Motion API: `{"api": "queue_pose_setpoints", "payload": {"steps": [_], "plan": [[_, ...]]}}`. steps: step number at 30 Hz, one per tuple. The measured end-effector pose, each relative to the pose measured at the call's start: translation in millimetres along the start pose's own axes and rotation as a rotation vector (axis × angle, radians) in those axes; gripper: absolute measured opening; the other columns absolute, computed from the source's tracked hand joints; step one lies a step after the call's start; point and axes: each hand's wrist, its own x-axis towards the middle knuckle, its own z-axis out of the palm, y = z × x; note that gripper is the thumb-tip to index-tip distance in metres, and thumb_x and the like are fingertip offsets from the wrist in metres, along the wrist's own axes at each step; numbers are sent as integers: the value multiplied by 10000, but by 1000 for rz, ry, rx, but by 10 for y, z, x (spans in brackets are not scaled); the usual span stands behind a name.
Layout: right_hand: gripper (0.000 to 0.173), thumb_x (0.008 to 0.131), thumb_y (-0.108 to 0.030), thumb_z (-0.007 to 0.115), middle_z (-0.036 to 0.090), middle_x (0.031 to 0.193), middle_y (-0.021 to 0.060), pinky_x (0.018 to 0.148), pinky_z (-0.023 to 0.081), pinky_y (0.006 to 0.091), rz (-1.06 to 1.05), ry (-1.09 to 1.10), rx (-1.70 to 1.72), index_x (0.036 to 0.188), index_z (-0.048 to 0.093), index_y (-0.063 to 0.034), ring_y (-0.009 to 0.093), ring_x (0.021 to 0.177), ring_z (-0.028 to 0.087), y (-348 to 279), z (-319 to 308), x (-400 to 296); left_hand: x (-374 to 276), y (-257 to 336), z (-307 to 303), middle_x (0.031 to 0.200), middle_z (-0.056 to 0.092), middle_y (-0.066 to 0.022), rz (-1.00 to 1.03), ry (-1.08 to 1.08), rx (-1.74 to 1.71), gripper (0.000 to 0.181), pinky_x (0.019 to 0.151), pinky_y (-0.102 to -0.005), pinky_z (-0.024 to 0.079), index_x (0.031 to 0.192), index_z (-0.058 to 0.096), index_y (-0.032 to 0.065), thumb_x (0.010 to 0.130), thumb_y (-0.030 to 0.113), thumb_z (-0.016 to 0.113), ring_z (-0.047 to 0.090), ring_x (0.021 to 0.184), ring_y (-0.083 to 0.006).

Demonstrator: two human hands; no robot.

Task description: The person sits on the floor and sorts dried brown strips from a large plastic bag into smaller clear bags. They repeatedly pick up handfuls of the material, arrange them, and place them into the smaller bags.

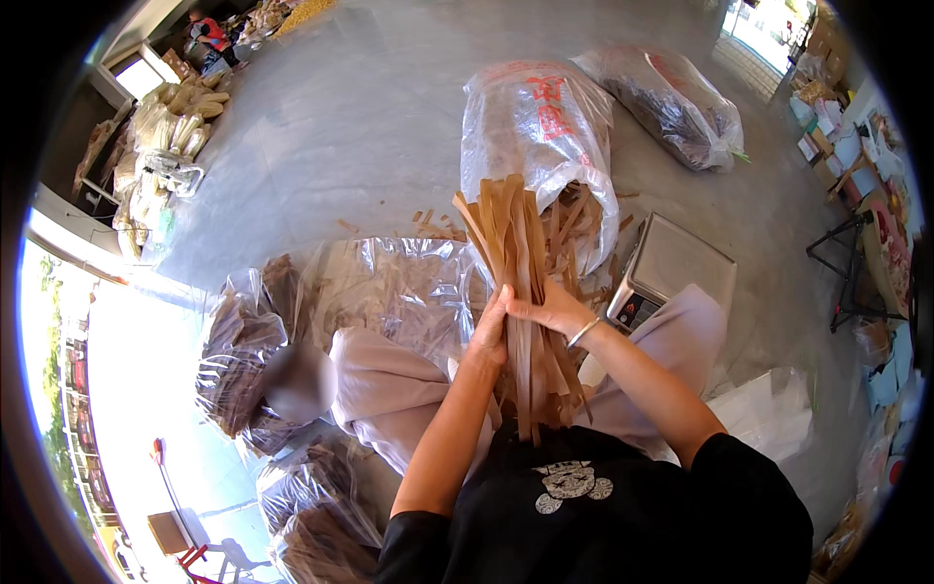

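Between my hands is a thick bundle of long, flat brown strips [519, 241], fanned out at its far end and hanging loose toward my lap. My left hand [490, 328] presses along the bundle's left side. From the right, my right hand [554, 310] wraps it, the thumb laid across the front. Just beyond lies a translucent woven plastic sack [525, 139] with red printed characters, its mouth facing me. More brown strips [573, 212] spill out of that mouth. A clear plastic sheet [408, 292] with loose strips is spread to the left of the bundle.
A bench scale [682, 255] stands by my right knee. Another filled sack [671, 109] lies farther back. Plastic-wrapped dark bundles [237, 358] sit at my left. Boxes and a black folding stand [850, 255] line the right side. A person [211, 36] is at the far left.
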Motion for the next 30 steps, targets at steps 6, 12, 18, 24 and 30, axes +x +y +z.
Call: {"api": "queue_pose_setpoints", "payload": {"steps": [6, 12, 18, 24, 30], "plan": [[816, 628, -280, 834, 533, 1172, 111, 937, 397, 316, 48, -4, 118, 1258, 402, 8, 202, 1104, 503, 464, 10, 150, 150, 103, -102, 1301, 442, -149, -125, 29, 289, 781, 994, -384, 372, 1344, 342, 12, 842, 595, 476, 450, 1185, -257], [533, 669, -107, 760, 606, 1035, 64, 861, 440, 302, 216, 17, 367, 1141, 522, -35, 165, 970, 568, 456, -138, 296, 350, 621, -72, 1292, 463, -166, -286, -88, 969, 888, 987, -402, 332, 1318, 394, -14, 826, 720, 298, 467, 1166, -270], [552, 613, -166, 806, 623, 949, 74, 821, 468, 314, 109, 210, 64, 1071, 552, 12, 184, 901, 595, 685, -533, 539, 751, 375, -1074, 1149, 519, -198, -35, 477, 1591, 700, 857, -424, 417, 1171, 463, 1, 709, 481, 680, 506, 1063, -344], [885, 565, -202, 842, 503, 1208, 109, 973, 358, 326, -23, 171, -239, 1283, 377, 25, 223, 1120, 474, 1205, -733, 771, 827, -283, -1285, 988, 513, -172, 103, 867, 1908, 622, 778, -446, 450, 1104, 404, 25, 670, 311, 745, 529, 973, -362], [925, 531, -206, 816, 501, 1230, 191, 974, 376, 341, 169, 13, -319, 1293, 352, 38, 283, 1138, 491, 1580, -515, 842, 1277, 474, -1873, 768, 620, -224, -101, 760, 1747, 180, 642, -429, 523, 788, 557, -63, 776, 107, 500, 650, 694, -352]]}}
